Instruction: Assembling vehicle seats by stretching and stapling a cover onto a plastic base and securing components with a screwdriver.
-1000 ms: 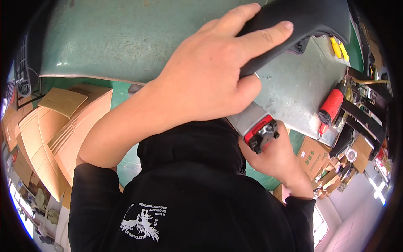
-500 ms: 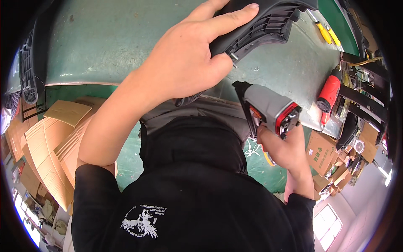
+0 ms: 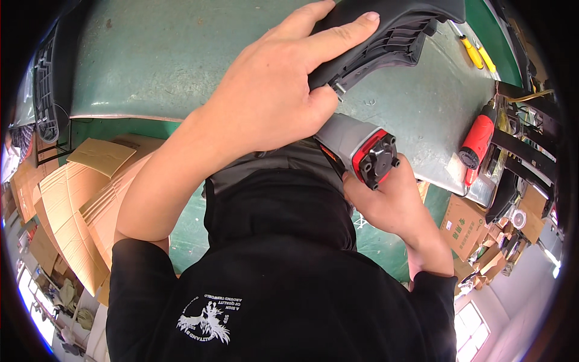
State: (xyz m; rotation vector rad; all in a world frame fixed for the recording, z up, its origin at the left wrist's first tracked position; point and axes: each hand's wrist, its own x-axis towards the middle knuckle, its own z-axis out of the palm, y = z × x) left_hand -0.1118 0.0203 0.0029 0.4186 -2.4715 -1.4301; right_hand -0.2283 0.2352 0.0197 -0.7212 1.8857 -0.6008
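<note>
Panel (image 3: pixel 401 23) aslant, long axis toward upper right

Over there, left of the grey power tool (image 3: pixel 350 139), the person's left forearm (image 3: pixel 175 160) angles up from a bent elbow. The left hand (image 3: pixel 265 87), palm down with fingers spread, reaches beyond the tool, its thumb near it. The right hand (image 3: pixel 386 202) curls around the tool, fingers mostly hidden.

white upside-down lettering (image 3: pixel 224 299) around a bird print (image 3: pixel 207 324) on a black shirt (image 3: pixel 313 301), green characters (image 3: pixel 464 231) on a brown carton (image 3: pixel 451 208)
</note>
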